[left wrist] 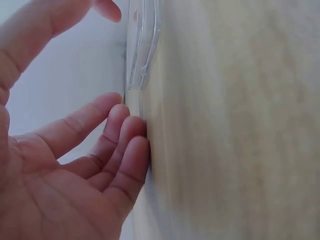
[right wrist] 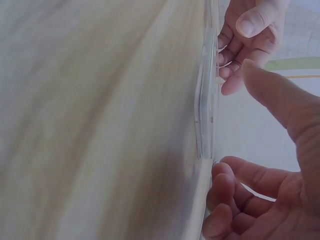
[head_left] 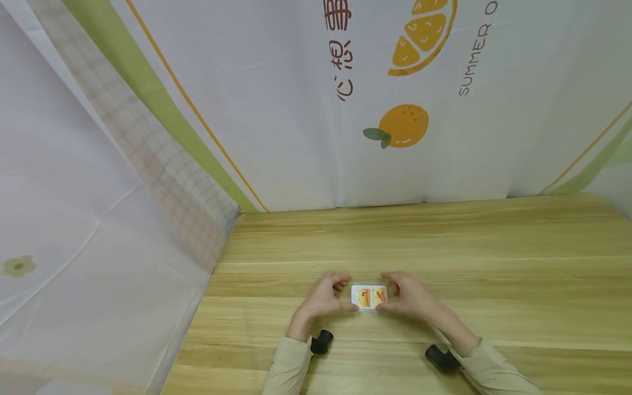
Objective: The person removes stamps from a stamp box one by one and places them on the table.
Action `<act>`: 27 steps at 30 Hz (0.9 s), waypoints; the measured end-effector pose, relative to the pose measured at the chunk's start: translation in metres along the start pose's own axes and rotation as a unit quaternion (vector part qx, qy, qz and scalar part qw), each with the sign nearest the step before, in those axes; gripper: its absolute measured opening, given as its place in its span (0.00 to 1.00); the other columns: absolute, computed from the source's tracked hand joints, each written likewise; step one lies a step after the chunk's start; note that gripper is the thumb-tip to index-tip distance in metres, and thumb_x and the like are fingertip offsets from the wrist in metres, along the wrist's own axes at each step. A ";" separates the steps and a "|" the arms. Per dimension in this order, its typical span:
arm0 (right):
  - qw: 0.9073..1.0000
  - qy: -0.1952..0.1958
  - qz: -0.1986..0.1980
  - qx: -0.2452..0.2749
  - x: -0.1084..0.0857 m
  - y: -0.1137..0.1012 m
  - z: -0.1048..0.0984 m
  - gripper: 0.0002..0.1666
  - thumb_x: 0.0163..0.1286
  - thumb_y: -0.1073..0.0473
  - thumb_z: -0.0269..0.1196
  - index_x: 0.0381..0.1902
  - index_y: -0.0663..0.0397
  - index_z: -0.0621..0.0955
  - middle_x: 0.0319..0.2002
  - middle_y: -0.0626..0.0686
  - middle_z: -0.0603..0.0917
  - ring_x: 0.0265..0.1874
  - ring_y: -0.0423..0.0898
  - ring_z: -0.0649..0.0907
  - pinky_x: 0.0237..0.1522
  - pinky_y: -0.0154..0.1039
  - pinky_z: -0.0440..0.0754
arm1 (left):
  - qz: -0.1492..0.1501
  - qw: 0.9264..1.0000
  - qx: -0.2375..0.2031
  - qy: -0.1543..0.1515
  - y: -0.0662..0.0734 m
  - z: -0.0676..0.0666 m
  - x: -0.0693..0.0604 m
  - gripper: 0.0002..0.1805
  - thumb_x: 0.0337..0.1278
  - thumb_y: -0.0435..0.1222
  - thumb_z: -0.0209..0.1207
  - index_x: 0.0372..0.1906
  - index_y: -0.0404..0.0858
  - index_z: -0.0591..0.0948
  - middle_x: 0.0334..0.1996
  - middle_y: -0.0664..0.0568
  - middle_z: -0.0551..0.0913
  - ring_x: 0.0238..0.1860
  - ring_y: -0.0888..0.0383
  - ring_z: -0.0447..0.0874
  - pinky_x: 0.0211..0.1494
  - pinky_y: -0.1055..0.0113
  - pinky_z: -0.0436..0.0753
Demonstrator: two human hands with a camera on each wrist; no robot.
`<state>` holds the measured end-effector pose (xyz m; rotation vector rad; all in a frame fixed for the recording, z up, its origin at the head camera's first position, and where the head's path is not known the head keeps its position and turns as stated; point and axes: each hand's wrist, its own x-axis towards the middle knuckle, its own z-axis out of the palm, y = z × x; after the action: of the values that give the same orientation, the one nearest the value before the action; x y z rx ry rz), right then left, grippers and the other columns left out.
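A small flat clear plastic case (head_left: 366, 298), with orange and yellow pictures on white inside, lies on the table between the two hands. My left hand (head_left: 323, 299) is at its left side, thumb near the front corner and fingers loosely bent behind. At the right side my right hand (head_left: 412, 297) mirrors this, thumb toward the front corner. In the left wrist view, a gap separates thumb and fingers of the left hand (left wrist: 70, 165) beside the case's edge (left wrist: 145, 45). The right wrist view shows the right hand (right wrist: 295, 185) spread around the case (right wrist: 206, 100), gripping nothing.
The wooden table (head_left: 444, 241) extends to a white cloth (head_left: 296, 137) with fruit prints behind it. Another pale cloth (head_left: 99, 263) hangs along the left side. Black wrist cameras (head_left: 322, 342) sit on both forearms.
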<state>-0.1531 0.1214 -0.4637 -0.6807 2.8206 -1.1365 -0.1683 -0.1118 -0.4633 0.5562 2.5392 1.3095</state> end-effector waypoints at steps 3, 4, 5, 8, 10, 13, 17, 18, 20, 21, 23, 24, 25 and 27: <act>1.000 0.001 -0.006 -0.001 0.000 0.001 0.001 0.41 0.45 0.52 0.76 0.52 0.72 0.75 0.24 0.47 0.69 0.24 0.39 0.65 0.22 0.30 0.64 | 0.007 1.000 -0.005 -0.001 0.001 0.000 0.000 0.33 0.32 0.30 0.75 0.52 0.27 0.77 0.39 0.47 0.73 0.41 0.53 0.71 0.46 0.67 0.75; 1.000 0.001 -0.007 -0.002 0.000 0.001 0.001 0.41 0.45 0.52 0.76 0.52 0.72 0.75 0.24 0.47 0.69 0.24 0.39 0.65 0.22 0.29 0.64 | 0.009 1.000 -0.006 -0.001 0.002 0.000 0.000 0.32 0.33 0.30 0.74 0.51 0.27 0.77 0.40 0.47 0.74 0.41 0.53 0.72 0.47 0.66 0.75; 1.000 0.001 -0.008 -0.002 0.000 0.002 0.001 0.41 0.44 0.53 0.76 0.52 0.72 0.75 0.25 0.47 0.69 0.24 0.39 0.65 0.22 0.29 0.64 | 0.011 1.000 -0.008 -0.001 0.002 0.001 0.001 0.32 0.33 0.30 0.74 0.51 0.27 0.77 0.40 0.47 0.75 0.42 0.53 0.72 0.48 0.66 0.76; 1.000 -0.001 -0.008 0.001 0.000 0.002 0.001 0.41 0.43 0.54 0.77 0.51 0.73 0.75 0.26 0.48 0.70 0.24 0.39 0.66 0.22 0.29 0.66 | 0.011 1.000 -0.011 -0.001 0.003 0.002 0.001 0.31 0.33 0.28 0.74 0.50 0.27 0.77 0.41 0.48 0.76 0.44 0.52 0.74 0.51 0.65 0.76; 1.000 -0.003 -0.006 0.002 0.000 0.002 0.001 0.41 0.42 0.55 0.77 0.51 0.72 0.76 0.27 0.49 0.71 0.25 0.40 0.67 0.22 0.29 0.67 | 0.010 1.000 -0.015 0.000 0.003 0.003 0.001 0.30 0.33 0.28 0.73 0.50 0.27 0.77 0.41 0.48 0.76 0.44 0.52 0.74 0.52 0.64 0.76; 1.000 -0.006 -0.004 0.005 0.000 0.003 0.002 0.40 0.41 0.56 0.77 0.51 0.72 0.76 0.29 0.49 0.72 0.26 0.42 0.68 0.23 0.29 0.68 | 0.009 1.000 -0.017 -0.002 0.003 0.004 0.001 0.31 0.34 0.27 0.73 0.51 0.27 0.77 0.43 0.49 0.76 0.45 0.53 0.74 0.53 0.64 0.76; 1.000 -0.011 -0.005 0.007 0.001 0.003 0.002 0.41 0.40 0.56 0.78 0.50 0.72 0.76 0.30 0.50 0.73 0.27 0.43 0.69 0.24 0.30 0.69 | 0.011 1.000 -0.011 -0.010 0.003 0.006 0.002 0.32 0.34 0.27 0.73 0.52 0.28 0.76 0.46 0.48 0.77 0.47 0.53 0.74 0.54 0.66 0.76; 1.000 -0.011 -0.006 0.007 0.001 0.003 0.002 0.41 0.40 0.57 0.78 0.50 0.72 0.76 0.30 0.50 0.73 0.27 0.43 0.69 0.24 0.30 0.69 | 0.011 1.000 -0.010 -0.012 0.004 0.006 0.002 0.32 0.34 0.26 0.73 0.53 0.28 0.76 0.47 0.48 0.77 0.48 0.53 0.74 0.54 0.66 0.75; 1.000 -0.013 -0.010 0.008 0.000 0.003 0.002 0.40 0.40 0.57 0.78 0.50 0.72 0.76 0.30 0.50 0.72 0.27 0.43 0.69 0.24 0.29 0.68 | 0.010 1.000 -0.006 -0.014 0.004 0.007 0.002 0.33 0.34 0.26 0.73 0.53 0.29 0.75 0.48 0.49 0.77 0.49 0.53 0.74 0.55 0.66 0.75; 1.000 -0.013 -0.011 0.008 0.000 0.003 0.002 0.40 0.40 0.57 0.78 0.50 0.72 0.76 0.30 0.50 0.72 0.27 0.42 0.68 0.24 0.29 0.68 | 0.009 1.000 -0.005 -0.015 0.004 0.008 0.002 0.33 0.34 0.26 0.73 0.54 0.29 0.75 0.48 0.49 0.77 0.49 0.53 0.74 0.55 0.66 0.75; 1.000 -0.014 -0.011 0.007 0.000 0.002 0.003 0.40 0.40 0.57 0.78 0.50 0.72 0.76 0.30 0.50 0.72 0.27 0.42 0.68 0.24 0.29 0.68 | 0.007 1.000 -0.005 -0.014 0.004 0.008 0.002 0.33 0.34 0.25 0.72 0.54 0.29 0.75 0.47 0.49 0.77 0.49 0.53 0.74 0.55 0.66 0.75; 1.000 -0.014 -0.010 0.006 0.000 0.002 0.003 0.40 0.40 0.57 0.78 0.50 0.72 0.76 0.30 0.50 0.72 0.27 0.42 0.68 0.25 0.29 0.68 | 0.007 1.000 -0.004 -0.014 0.004 0.008 0.002 0.33 0.33 0.25 0.73 0.54 0.29 0.75 0.47 0.49 0.77 0.49 0.53 0.74 0.55 0.66 0.75; 1.000 -0.015 -0.007 0.006 0.001 0.002 0.003 0.40 0.40 0.57 0.78 0.50 0.72 0.76 0.31 0.50 0.72 0.28 0.42 0.68 0.26 0.30 0.68 | 0.006 1.000 -0.004 -0.015 0.003 0.008 0.002 0.33 0.33 0.25 0.72 0.54 0.29 0.75 0.47 0.50 0.77 0.49 0.53 0.74 0.55 0.67 0.75; 1.000 -0.014 -0.002 0.006 0.001 0.001 0.003 0.41 0.40 0.57 0.78 0.51 0.71 0.76 0.33 0.51 0.73 0.30 0.43 0.69 0.28 0.31 0.70 | 0.007 1.000 -0.003 -0.015 0.003 0.008 0.003 0.33 0.33 0.25 0.72 0.54 0.29 0.75 0.47 0.50 0.77 0.49 0.53 0.74 0.55 0.67 0.75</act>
<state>-0.1536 0.1204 -0.4664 -0.6964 2.7889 -1.1346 -0.1668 -0.1030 -0.4658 0.5882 2.5111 1.3029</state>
